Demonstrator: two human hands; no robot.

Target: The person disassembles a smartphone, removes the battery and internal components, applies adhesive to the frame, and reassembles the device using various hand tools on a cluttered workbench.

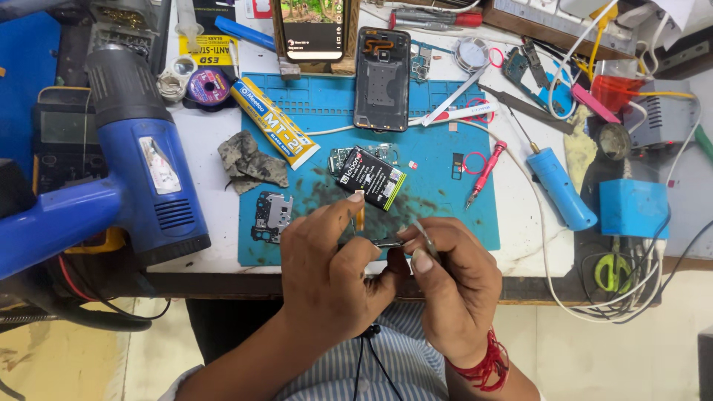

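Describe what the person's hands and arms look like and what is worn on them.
Both forearms are bare, with no sleeves reaching them and no gloves. The left hand wears nothing that shows: no ring, watch or band. The right hand has short, plain nails, and a red thread band of several loose strands is wound round its wrist. Below the arms lies a blue-and-white striped shirt, with a thin black cord hanging over it.

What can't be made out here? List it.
- Small dark part between left hand and right hand: head view, fingers cover it.
- Thin metal tweezers: tips hidden behind the right fingers.
- Big blue heat gun: handle cut off by the left edge.
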